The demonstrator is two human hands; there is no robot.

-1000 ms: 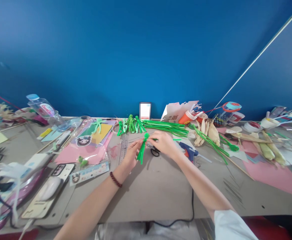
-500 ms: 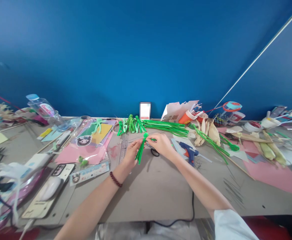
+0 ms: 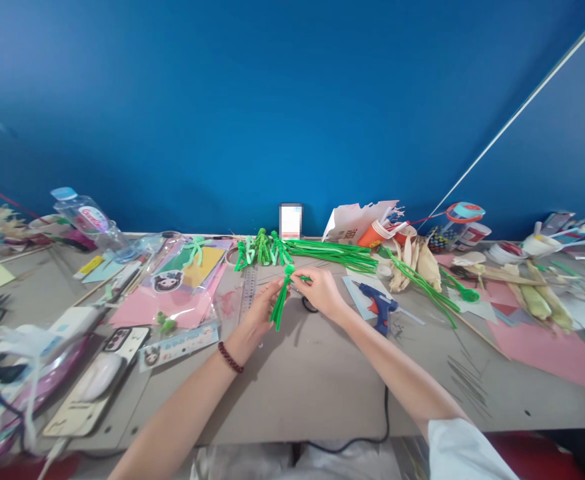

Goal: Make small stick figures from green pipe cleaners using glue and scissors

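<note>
A bundle of green pipe cleaners (image 3: 281, 308), gathered into a small knob at its top, hangs down between my hands. My left hand (image 3: 265, 303) has its fingers closed around the bundle just under the knob. On the other side my right hand (image 3: 319, 288) pinches a short green end sticking out near the knob. Scissors (image 3: 311, 305) lie partly hidden beneath my right hand. Behind my hands are several finished-looking green pipe cleaner figures (image 3: 262, 248) and a long pile of loose green pipe cleaners (image 3: 335, 253).
A blue glue gun (image 3: 383, 310) lies at right, with dried corn husks (image 3: 427, 267) and paper cups (image 3: 372, 235) behind it. A ruler (image 3: 248, 290), a plastic packet (image 3: 182, 293), a phone (image 3: 95, 387) and a bottle (image 3: 89, 217) are at left. A blue wall (image 3: 292, 120) rises behind.
Both hands and the bundle have shifted very slightly left. The grip of each hand looks the same.
</note>
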